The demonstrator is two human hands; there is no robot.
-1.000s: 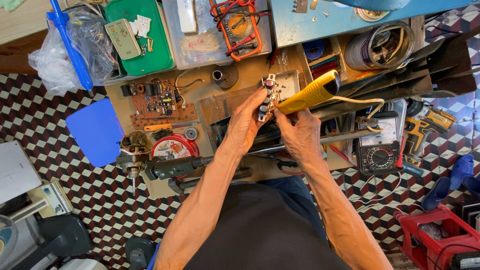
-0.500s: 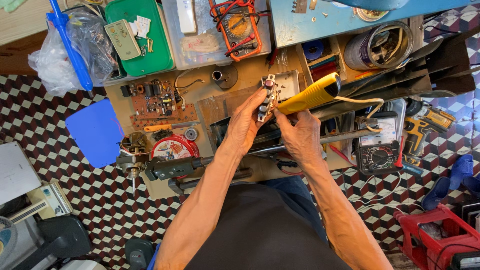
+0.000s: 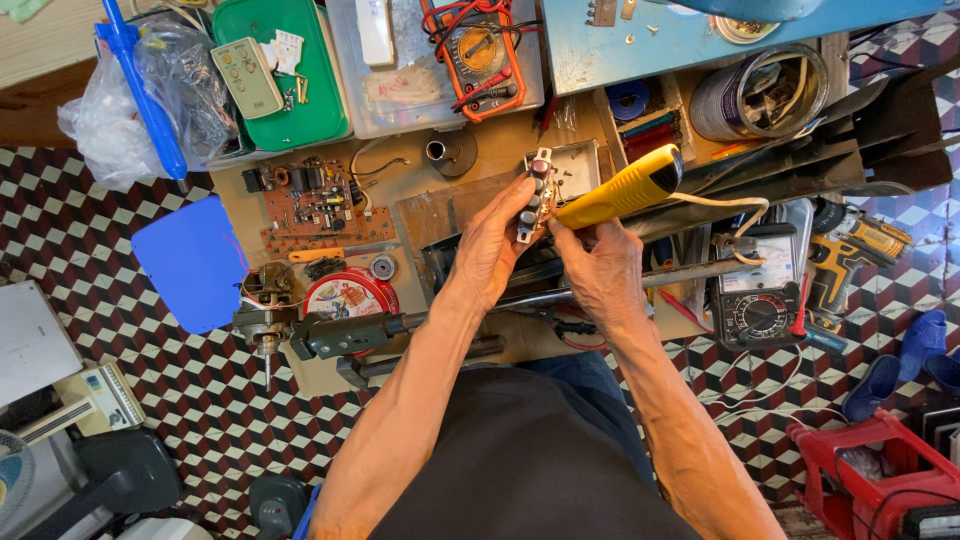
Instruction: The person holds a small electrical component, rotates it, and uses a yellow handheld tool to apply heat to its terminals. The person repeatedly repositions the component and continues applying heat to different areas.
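Yellow soldering iron (image 3: 622,188) in the right hand (image 3: 598,270), gripped near the tip end, handle running up and to the right, tip aimed left at a small switch block (image 3: 534,195). That block sits just above centre frame, pinched in the closed left hand (image 3: 492,245) over the wooden worktop (image 3: 420,195), long axis nearly vertical. Looks like mid-solder on one of its contacts, though the joint itself is too small to make out. Next touch probably wants a steady left hand and the tip kept on a single terminal. Brown circuit board (image 3: 322,205) lies to the left, a dial meter (image 3: 757,300) to the right.
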